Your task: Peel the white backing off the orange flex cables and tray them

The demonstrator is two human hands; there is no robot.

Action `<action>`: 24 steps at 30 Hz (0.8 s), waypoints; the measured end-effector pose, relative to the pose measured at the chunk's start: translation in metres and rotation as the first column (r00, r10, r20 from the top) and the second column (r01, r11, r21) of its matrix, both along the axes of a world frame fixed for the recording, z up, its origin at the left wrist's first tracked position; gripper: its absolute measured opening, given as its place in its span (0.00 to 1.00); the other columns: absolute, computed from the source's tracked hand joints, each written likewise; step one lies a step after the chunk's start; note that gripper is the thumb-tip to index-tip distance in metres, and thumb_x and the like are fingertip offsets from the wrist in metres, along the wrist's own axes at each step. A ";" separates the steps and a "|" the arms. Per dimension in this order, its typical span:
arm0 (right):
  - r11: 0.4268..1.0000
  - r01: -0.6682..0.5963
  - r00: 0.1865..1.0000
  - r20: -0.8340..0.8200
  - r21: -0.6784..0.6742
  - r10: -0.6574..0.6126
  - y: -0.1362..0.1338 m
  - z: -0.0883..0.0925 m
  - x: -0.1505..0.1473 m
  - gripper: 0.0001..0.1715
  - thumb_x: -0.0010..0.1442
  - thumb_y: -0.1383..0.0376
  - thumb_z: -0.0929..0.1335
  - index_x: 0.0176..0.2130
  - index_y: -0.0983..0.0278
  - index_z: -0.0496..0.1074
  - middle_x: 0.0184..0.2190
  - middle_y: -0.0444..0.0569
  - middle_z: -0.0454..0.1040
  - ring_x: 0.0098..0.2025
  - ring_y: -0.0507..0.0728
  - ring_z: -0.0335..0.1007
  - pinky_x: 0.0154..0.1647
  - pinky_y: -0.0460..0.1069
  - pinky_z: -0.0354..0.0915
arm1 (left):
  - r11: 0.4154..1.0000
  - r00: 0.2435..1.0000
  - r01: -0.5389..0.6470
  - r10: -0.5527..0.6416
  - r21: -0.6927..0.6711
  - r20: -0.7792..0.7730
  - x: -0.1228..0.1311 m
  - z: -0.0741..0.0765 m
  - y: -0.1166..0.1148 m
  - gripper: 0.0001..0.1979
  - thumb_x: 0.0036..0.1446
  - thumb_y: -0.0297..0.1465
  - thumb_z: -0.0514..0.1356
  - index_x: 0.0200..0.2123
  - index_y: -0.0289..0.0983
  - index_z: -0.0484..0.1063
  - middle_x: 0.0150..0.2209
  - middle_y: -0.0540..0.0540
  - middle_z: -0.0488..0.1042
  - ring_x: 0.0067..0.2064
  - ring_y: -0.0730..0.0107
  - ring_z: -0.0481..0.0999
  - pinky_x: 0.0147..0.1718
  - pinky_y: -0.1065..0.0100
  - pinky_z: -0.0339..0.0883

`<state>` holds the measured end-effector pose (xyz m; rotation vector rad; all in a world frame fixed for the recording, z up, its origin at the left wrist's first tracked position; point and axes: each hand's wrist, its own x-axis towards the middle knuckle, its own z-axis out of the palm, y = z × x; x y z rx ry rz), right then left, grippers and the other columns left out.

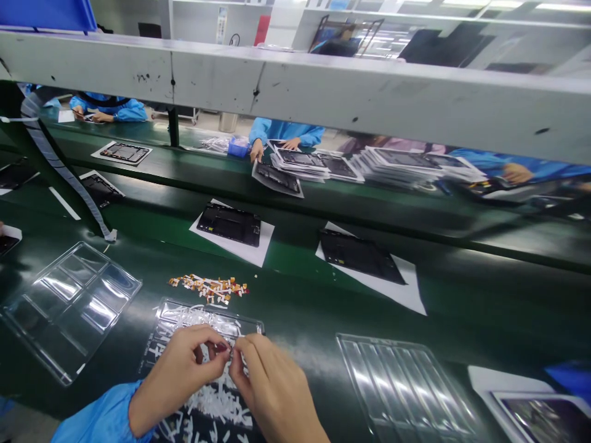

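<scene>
Two narrow pinches, left hand [184, 360] and right hand [274, 381], nearly touch above tray [253, 327] of white strips [219, 403]; any held item indistinct; light grip advisable

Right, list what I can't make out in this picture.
Head view, anything between the left hand and right hand: covered by the hands themselves.
Head view, tray of pale strips: middle hidden by both hands.
Head view, framed panel, lower right: cut off by the bottom edge.
Head view, worker's hand, far right: motion blur.
</scene>
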<state>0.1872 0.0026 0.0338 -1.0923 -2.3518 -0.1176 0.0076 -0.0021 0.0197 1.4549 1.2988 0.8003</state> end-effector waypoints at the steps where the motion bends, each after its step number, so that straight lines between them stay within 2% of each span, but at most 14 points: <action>1: 0.999 0.007 1.000 0.017 0.033 -0.008 -0.001 -0.002 -0.002 0.14 0.69 0.74 0.60 0.37 0.63 0.71 0.29 0.50 0.75 0.29 0.57 0.72 0.31 0.51 0.64 | 1.000 1.000 -0.013 0.013 -0.016 0.005 0.001 -0.002 0.000 0.05 0.56 0.28 0.62 0.32 0.37 0.79 0.30 0.48 0.78 0.30 0.68 0.73 0.27 0.72 0.64; 5: 0.993 0.012 0.999 0.038 0.115 -0.016 -0.004 -0.009 -0.009 0.14 0.68 0.74 0.60 0.35 0.64 0.70 0.27 0.49 0.74 0.27 0.58 0.69 0.30 0.52 0.62 | 0.995 0.997 -0.071 0.074 -0.065 0.037 0.003 -0.014 0.003 0.05 0.57 0.32 0.63 0.32 0.37 0.78 0.26 0.49 0.75 0.27 0.69 0.70 0.25 0.72 0.63; 7: 0.996 0.005 1.000 0.015 0.089 -0.006 -0.006 -0.012 -0.010 0.14 0.67 0.75 0.60 0.35 0.64 0.70 0.26 0.49 0.73 0.27 0.58 0.69 0.30 0.52 0.62 | 0.993 0.993 -0.095 0.099 -0.072 0.064 0.003 -0.018 0.005 0.07 0.58 0.34 0.63 0.33 0.36 0.78 0.27 0.49 0.76 0.29 0.68 0.72 0.26 0.72 0.64; 11: 0.997 -0.043 0.999 -0.026 -0.064 0.042 -0.009 -0.013 -0.003 0.13 0.66 0.74 0.61 0.32 0.63 0.69 0.26 0.48 0.73 0.28 0.57 0.70 0.30 0.51 0.63 | 0.992 0.984 -0.100 0.110 -0.075 0.138 0.000 -0.019 0.007 0.10 0.61 0.36 0.63 0.37 0.36 0.82 0.37 0.44 0.81 0.35 0.65 0.76 0.30 0.71 0.69; 13: 0.996 -0.061 0.998 -0.028 -0.071 0.059 -0.009 -0.012 0.002 0.10 0.68 0.73 0.63 0.36 0.63 0.71 0.28 0.48 0.75 0.29 0.57 0.72 0.31 0.51 0.64 | 0.993 0.978 -0.078 0.094 -0.092 0.187 -0.003 -0.020 0.008 0.12 0.63 0.37 0.61 0.41 0.37 0.83 0.43 0.42 0.82 0.36 0.65 0.78 0.28 0.70 0.70; 15: 0.997 -0.065 0.997 -0.038 -0.045 0.063 -0.008 -0.011 0.006 0.08 0.69 0.72 0.64 0.42 0.65 0.72 0.32 0.50 0.78 0.31 0.58 0.74 0.33 0.52 0.65 | 0.988 0.969 -0.075 0.103 -0.131 0.224 -0.004 -0.022 0.008 0.13 0.62 0.37 0.63 0.45 0.37 0.83 0.44 0.41 0.83 0.35 0.64 0.79 0.29 0.69 0.72; 17: 0.997 -0.067 0.997 -0.041 -0.036 0.066 -0.005 -0.011 0.007 0.09 0.71 0.71 0.64 0.47 0.66 0.72 0.35 0.51 0.79 0.33 0.58 0.75 0.34 0.52 0.66 | 0.980 0.958 -0.080 0.126 -0.184 0.256 -0.005 -0.023 0.007 0.19 0.60 0.37 0.66 0.53 0.37 0.79 0.40 0.43 0.84 0.37 0.61 0.81 0.35 0.66 0.74; 19: 0.997 -0.071 0.997 -0.034 -0.037 0.070 -0.003 -0.013 0.005 0.10 0.71 0.72 0.63 0.47 0.66 0.72 0.35 0.51 0.79 0.33 0.58 0.75 0.35 0.51 0.67 | 0.973 0.952 -0.073 0.133 -0.218 0.276 -0.006 -0.023 0.007 0.26 0.59 0.36 0.67 0.60 0.36 0.73 0.36 0.44 0.85 0.41 0.58 0.83 0.43 0.62 0.74; 24: 0.998 -0.061 0.998 0.017 0.031 0.060 0.001 -0.020 0.002 0.11 0.72 0.72 0.63 0.48 0.67 0.73 0.35 0.52 0.79 0.34 0.58 0.75 0.36 0.52 0.65 | 0.983 0.985 -0.058 0.085 -0.176 0.149 -0.006 -0.008 0.003 0.29 0.64 0.36 0.61 0.67 0.37 0.64 0.44 0.45 0.86 0.51 0.57 0.81 0.62 0.54 0.63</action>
